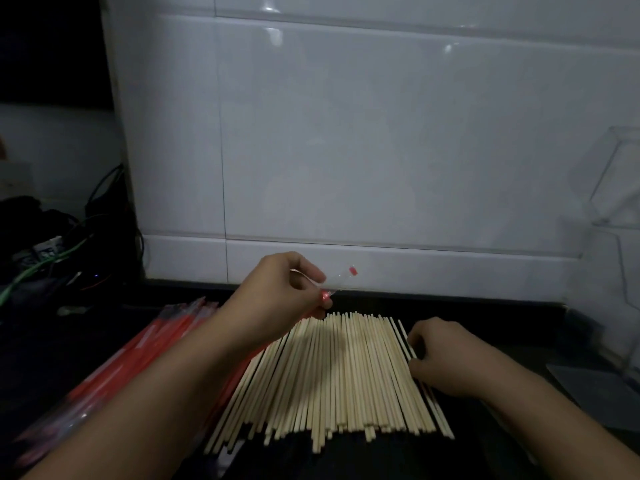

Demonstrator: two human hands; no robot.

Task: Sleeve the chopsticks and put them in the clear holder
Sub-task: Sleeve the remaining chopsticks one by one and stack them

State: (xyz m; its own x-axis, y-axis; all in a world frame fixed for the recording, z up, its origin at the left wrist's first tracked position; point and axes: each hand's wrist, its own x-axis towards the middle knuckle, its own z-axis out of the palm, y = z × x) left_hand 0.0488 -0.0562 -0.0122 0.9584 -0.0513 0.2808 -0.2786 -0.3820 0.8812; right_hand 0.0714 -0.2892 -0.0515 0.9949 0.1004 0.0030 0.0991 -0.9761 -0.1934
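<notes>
1. Where the two forearms reach in from the near edge, the left hand [277, 292] is raised above the far end of the chopstick spread, its thumb and fingers pinching one clear sleeve [337, 284] with red printing; the sleeve's free end points right, toward the wall.
2. Right hand [440, 355]: lowered at the right edge of the spread, fingers curled down onto the outermost sticks; whether it actually grips one cannot be told.
3. Chopsticks [332, 379]: a large batch of pale bare sticks, lying side by side in a flat fan on the dark table [485, 455], near ends uneven, far ends roughly aligned below the left hand.
4. Sleeve stock [114, 372]: a heap of red-and-clear wrappers, left of the chopsticks and partly under the left forearm.
5. Clear holder [613, 188]: a transparent box at the right edge of view, against the wall, well apart from both hands; contents not discernible.
6. Tiled wall [346, 133]: white glossy tiles directly behind the table.
7. Cables [52, 258]: dark tangle with one green lead, far left, in shadow.
</notes>
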